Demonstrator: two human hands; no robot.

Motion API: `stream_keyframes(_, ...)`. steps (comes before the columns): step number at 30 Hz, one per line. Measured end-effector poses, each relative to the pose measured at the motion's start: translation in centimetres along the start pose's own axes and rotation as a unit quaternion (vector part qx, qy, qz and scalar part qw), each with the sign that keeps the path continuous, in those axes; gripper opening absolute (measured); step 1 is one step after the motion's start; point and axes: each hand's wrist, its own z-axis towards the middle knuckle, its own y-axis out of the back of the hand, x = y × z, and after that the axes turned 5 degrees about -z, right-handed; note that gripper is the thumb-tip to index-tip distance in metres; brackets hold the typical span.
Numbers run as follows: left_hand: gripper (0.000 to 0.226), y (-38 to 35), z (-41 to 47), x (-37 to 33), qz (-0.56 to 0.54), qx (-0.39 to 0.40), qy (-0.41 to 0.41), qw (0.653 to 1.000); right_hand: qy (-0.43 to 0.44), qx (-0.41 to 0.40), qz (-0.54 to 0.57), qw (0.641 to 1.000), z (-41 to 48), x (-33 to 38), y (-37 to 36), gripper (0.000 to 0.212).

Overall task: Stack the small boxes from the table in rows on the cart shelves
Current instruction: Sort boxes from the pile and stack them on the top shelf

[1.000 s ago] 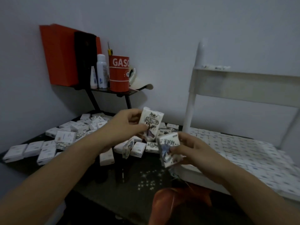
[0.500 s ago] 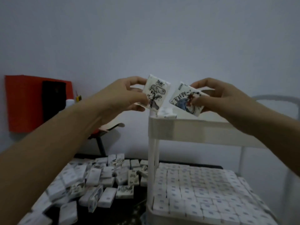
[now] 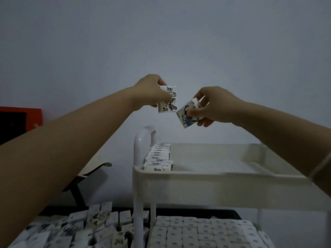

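Note:
My left hand (image 3: 151,93) grips a small white box with a cartoon print (image 3: 169,102), held upright in the air. My right hand (image 3: 213,106) pinches a second printed box (image 3: 186,115), tilted, just to its right. Both boxes hang above the white cart's top shelf (image 3: 206,173). One row of several small boxes (image 3: 158,158) runs along that shelf's left side. The shelf below (image 3: 200,231) is packed with rows of boxes. Loose boxes (image 3: 75,228) lie on the dark table at lower left.
The cart's white handle post (image 3: 141,140) rises at the top shelf's left corner. A red box (image 3: 21,115) stands at the far left against the wall. A dark stand with a pale flap (image 3: 89,173) sits behind the table.
Both hands rose from over the table to above the cart's top shelf, each still holding its box. The view tilted up, so the top shelf's inside now shows.

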Motion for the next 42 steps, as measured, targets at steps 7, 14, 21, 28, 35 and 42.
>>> stream_keyframes(7,0.03,-2.3,4.0,2.4,0.157,0.012,0.009,0.988,0.003,0.056,-0.126,0.99,4.7,-1.9,-3.0,0.03)
stream_keyframes(14,0.034,-2.1,5.2,4.0,0.225,-0.021,0.024,0.974,-0.014,0.12,-0.151,0.981,8.1,-2.7,-7.1,0.028)
stream_keyframes(21,0.031,-2.4,6.3,5.8,0.1,0.027,0.062,0.993,0.056,0.104,-0.221,0.968,8.9,-2.2,-10.8,0.024)
stream_keyframes(28,0.039,-2.9,6.9,7.7,0.218,-0.02,-0.008,0.976,0.124,0.158,-0.173,0.964,8.4,-3.8,-11.3,0.076)
stream_keyframes(35,0.049,-3.9,7.5,8.1,0.172,0.071,0.01,0.982,0.057,0.138,-0.074,0.986,8.0,-4.1,-11.4,0.035)
stream_keyframes(42,0.023,-4.5,7.6,8.6,0.25,0.203,-0.014,0.947,0.084,0.169,-0.068,0.98,6.7,-3.7,-11.8,0.025)
